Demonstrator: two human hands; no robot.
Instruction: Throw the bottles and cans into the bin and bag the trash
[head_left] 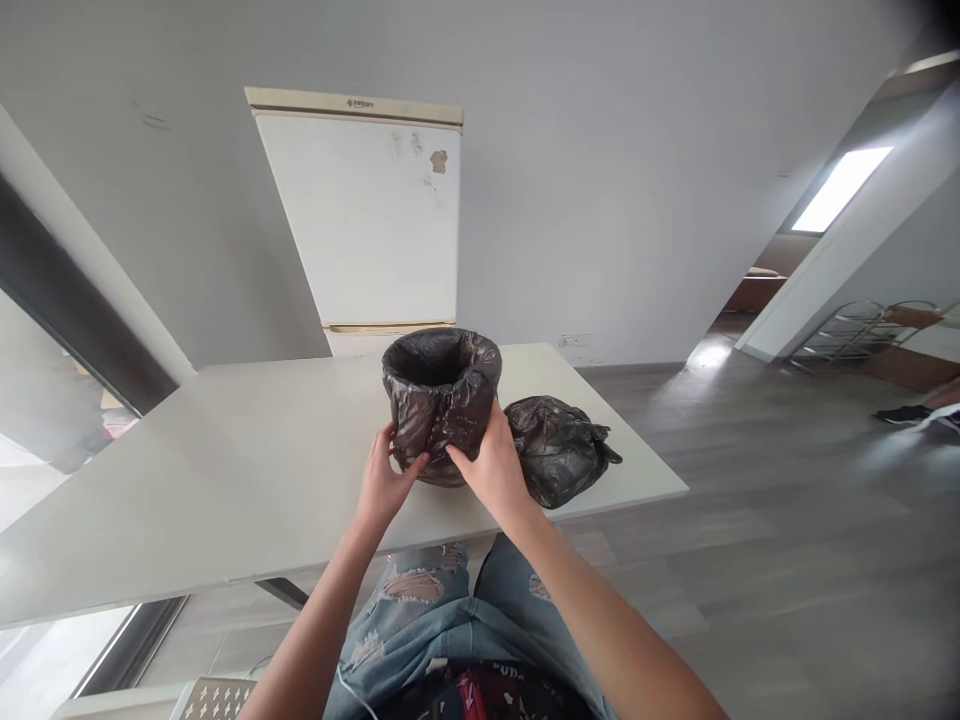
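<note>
A bin lined with a black plastic bag (442, 405) stands upright on the white table, its mouth facing up and the bag folded over the rim. My left hand (386, 480) grips its lower left side, thumb in front. On the right side, my right hand (491, 460) is wrapped around it, with the thumb pressed on the front. The far fingers of both hands are hidden behind the bag. Just right of my right hand lies a tied, full black garbage bag (559, 450), its knot pointing right.
The white table (225, 460) reaches far to the left and ends at a corner on the right. Behind it a white fridge (367, 210) stands against the grey wall. A metal rack (855, 335) and a person's shoe (904, 414) are at the far right.
</note>
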